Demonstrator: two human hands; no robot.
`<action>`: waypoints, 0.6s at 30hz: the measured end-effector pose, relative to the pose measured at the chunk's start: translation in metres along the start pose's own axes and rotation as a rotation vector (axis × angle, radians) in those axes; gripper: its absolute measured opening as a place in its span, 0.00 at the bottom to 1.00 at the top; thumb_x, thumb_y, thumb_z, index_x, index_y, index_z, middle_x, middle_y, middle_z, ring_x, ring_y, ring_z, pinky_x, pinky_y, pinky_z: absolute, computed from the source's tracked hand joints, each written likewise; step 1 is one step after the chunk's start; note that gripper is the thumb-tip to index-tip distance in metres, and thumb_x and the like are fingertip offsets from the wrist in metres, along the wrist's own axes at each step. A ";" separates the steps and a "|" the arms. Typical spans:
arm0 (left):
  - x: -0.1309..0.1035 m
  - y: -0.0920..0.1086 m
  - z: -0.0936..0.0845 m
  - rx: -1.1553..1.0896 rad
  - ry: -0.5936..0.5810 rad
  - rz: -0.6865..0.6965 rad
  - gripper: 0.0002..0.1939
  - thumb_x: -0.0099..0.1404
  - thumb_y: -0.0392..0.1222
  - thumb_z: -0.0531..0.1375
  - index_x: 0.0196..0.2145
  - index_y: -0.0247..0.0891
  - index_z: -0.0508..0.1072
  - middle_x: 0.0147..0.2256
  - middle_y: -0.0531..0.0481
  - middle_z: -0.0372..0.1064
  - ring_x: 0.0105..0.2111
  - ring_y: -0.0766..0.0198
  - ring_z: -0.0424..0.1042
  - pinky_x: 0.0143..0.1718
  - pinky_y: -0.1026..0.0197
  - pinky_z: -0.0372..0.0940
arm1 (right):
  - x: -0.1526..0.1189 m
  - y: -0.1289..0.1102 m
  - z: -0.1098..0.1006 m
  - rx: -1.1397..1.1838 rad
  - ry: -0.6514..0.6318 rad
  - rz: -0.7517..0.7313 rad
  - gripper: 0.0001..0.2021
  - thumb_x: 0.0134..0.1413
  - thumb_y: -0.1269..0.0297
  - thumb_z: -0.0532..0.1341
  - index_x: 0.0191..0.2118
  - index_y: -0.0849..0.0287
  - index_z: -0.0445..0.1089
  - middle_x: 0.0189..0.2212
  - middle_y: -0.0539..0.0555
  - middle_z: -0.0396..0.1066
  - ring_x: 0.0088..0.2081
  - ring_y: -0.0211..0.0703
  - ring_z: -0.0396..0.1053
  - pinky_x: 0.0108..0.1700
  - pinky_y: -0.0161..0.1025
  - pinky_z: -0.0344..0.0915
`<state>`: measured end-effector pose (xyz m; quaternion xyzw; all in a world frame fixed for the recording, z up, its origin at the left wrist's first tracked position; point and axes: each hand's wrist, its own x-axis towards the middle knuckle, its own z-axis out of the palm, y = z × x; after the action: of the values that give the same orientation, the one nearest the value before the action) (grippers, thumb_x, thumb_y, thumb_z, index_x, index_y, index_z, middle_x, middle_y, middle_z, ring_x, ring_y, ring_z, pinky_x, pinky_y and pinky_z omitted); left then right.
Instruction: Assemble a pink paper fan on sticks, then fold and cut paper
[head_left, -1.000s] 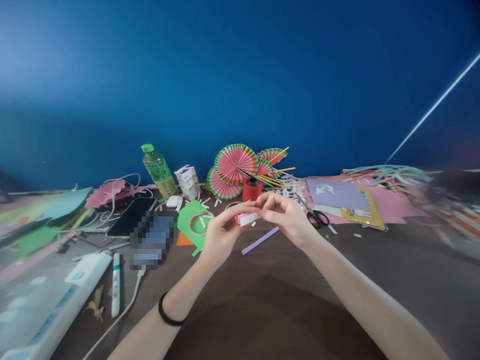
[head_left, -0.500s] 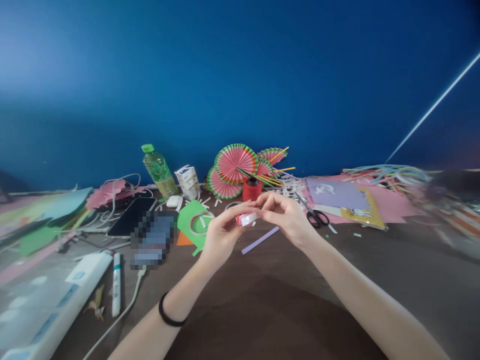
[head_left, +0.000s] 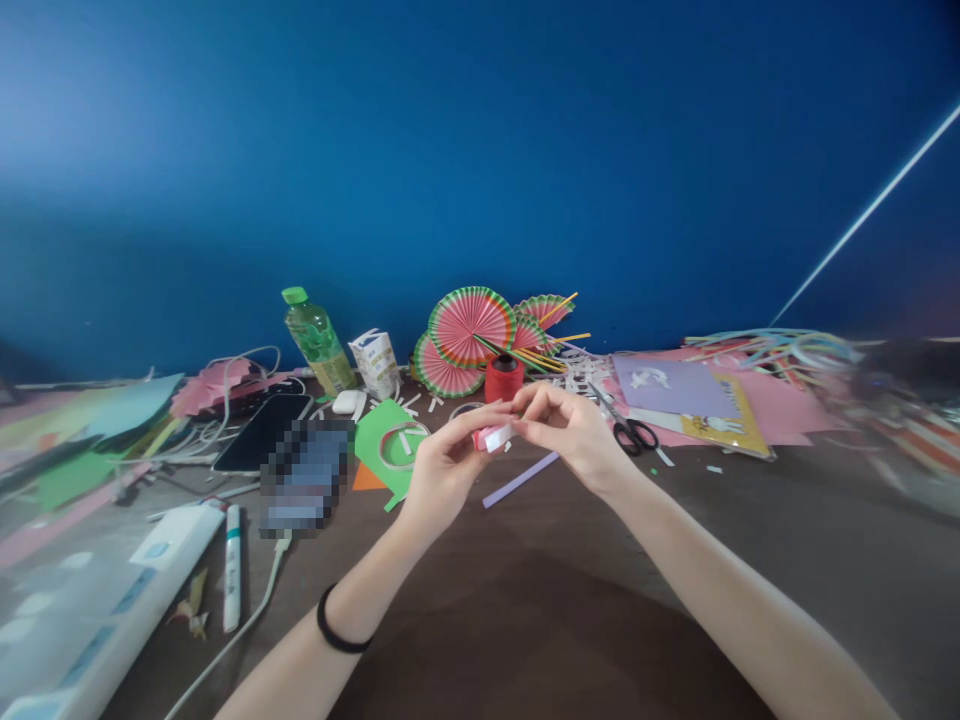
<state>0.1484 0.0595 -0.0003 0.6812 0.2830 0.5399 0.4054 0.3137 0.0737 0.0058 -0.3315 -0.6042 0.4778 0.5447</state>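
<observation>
My left hand is closed, its thumb and fingers around a small red-and-white piece that looks like folded paper. From the other side, my right hand pinches at the piece's right end, fingertips close to those of the left. Most of the piece is hidden by the fingers. Just beyond it stands a red roll with a dark core. Below the hands, a purple paper strip lies on the dark table. Black-handled scissors rest to the right of my right hand.
Pink-and-green paper fans lean by the blue wall. Left of them are a small white box and a green bottle. Green paper, a phone, a marker and a power strip lie left; purple paper lies right.
The white end of the piece has shifted and turned slightly between the fingers. Both hands stay in almost the same place.
</observation>
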 end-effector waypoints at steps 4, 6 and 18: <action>0.000 0.001 0.000 0.006 0.000 -0.002 0.10 0.59 0.37 0.60 0.39 0.39 0.75 0.47 0.43 0.70 0.49 0.55 0.67 0.49 0.54 0.64 | 0.000 -0.001 0.000 -0.018 -0.001 -0.002 0.10 0.42 0.64 0.66 0.22 0.59 0.64 0.34 0.53 0.66 0.38 0.43 0.67 0.40 0.42 0.64; 0.000 0.001 0.000 0.014 0.002 -0.010 0.10 0.59 0.38 0.60 0.39 0.38 0.75 0.47 0.43 0.70 0.49 0.54 0.67 0.49 0.54 0.63 | -0.001 -0.002 0.001 -0.037 0.006 -0.001 0.10 0.42 0.63 0.66 0.22 0.59 0.64 0.34 0.53 0.66 0.38 0.43 0.67 0.40 0.42 0.64; 0.000 0.003 0.003 0.029 0.020 -0.020 0.12 0.57 0.37 0.61 0.41 0.39 0.73 0.46 0.46 0.71 0.49 0.58 0.67 0.49 0.58 0.63 | 0.000 -0.003 0.003 -0.092 0.021 -0.050 0.12 0.43 0.61 0.65 0.22 0.58 0.62 0.34 0.52 0.66 0.36 0.41 0.67 0.36 0.39 0.63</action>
<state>0.1515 0.0574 0.0020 0.6786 0.3015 0.5387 0.3980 0.3116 0.0716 0.0090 -0.3460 -0.6281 0.4322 0.5467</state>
